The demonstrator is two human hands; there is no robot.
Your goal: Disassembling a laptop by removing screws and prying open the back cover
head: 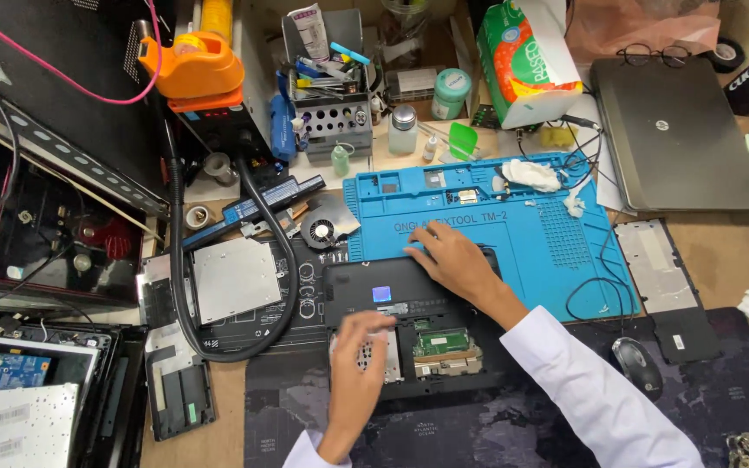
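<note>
Bright, even overhead light, soft short shadows. Mild glare on the silver laptop (pixel 682 130), upper right. Left hand (pixel 359 360) slightly motion-blurred. Wide-angle bending at frame edges.
</note>
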